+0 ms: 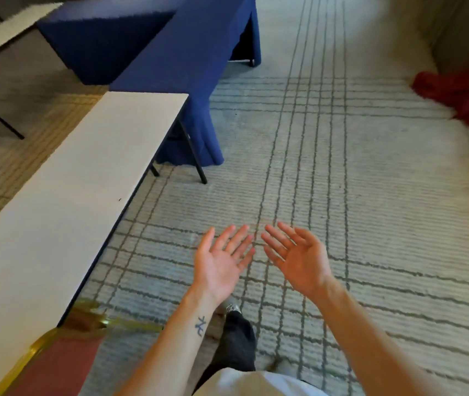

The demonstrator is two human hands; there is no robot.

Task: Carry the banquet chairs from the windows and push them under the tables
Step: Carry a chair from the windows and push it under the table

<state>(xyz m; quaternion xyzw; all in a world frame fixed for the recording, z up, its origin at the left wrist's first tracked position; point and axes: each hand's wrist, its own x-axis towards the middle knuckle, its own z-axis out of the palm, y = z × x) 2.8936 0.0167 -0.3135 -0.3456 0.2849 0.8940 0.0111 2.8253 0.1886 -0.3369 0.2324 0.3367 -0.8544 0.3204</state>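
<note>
Okay, nothing in left hand (221,264) or right hand (299,261), fingers (239,238) spread; skip chair (56,364) back-left of fingers, fetch another two-handed.

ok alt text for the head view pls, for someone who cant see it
Two empty hands, the left hand and right hand, are held open palms up over a line-patterned carpet. At lower left a red-seated, gold-framed chair sits at the edge of a long white table; a blue-draped table stands beyond.

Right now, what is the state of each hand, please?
Left hand: open, palm up, holding nothing.
Right hand: open, palm up, holding nothing.
</note>
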